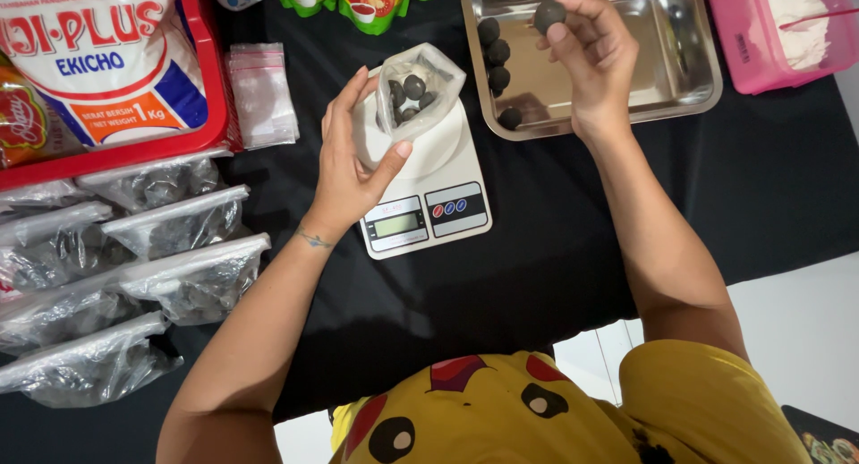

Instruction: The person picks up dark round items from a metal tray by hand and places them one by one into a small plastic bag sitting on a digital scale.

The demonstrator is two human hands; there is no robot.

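A small dark round ball (pixel 549 14) sat pinched in the right hand's (pixel 591 57) fingertips above the steel tray (pixel 689 70), right of and slightly beyond the clear plastic bag (pixel 420 88), whose mouth the left hand (pixel 353 160) held open on the white kitchen scale (pixel 429 204).

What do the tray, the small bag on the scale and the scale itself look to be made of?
Tray: polished metal, probably stainless steel, with mirror-like reflections. Bag: thin clear plastic, the dark balls visible through it. Scale: smooth white body, likely plastic, though the top plate could be glass.
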